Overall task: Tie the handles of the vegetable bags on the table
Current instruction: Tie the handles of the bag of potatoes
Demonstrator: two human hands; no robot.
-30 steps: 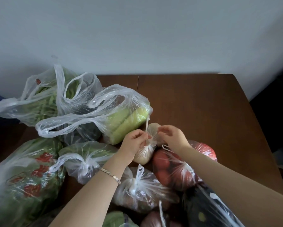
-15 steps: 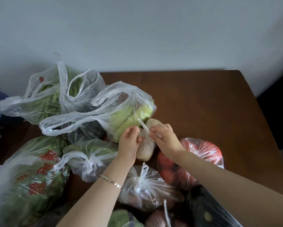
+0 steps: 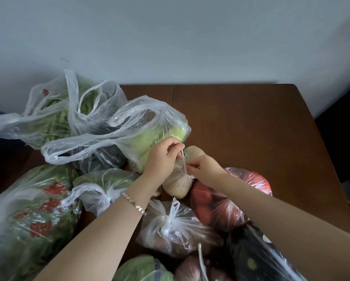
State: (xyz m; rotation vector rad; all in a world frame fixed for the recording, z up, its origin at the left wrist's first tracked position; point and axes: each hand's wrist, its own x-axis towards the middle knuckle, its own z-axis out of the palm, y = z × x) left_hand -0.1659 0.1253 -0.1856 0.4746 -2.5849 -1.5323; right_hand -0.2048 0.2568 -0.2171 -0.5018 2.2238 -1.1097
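Head view, left hand (image 3: 163,157) and right hand (image 3: 205,169) pinching handle strand (image 3: 183,162) of beige bag (image 3: 178,184), lying lengthwise near-to-far

The table (image 3: 241,128) is brown wood, smooth with a dull sheen. The big open bag (image 3: 149,118) is thin clear plastic, crinkled and glossy where light catches the folds. The small bag (image 3: 178,182) is the same film, pulled tight (its twisted handles (image 3: 182,160) look like white string). The printed bag (image 3: 34,216) has red ink on cloudy plastic. The bracelet (image 3: 134,203) is shiny metal. The wall (image 3: 170,37) is matt and smooth.
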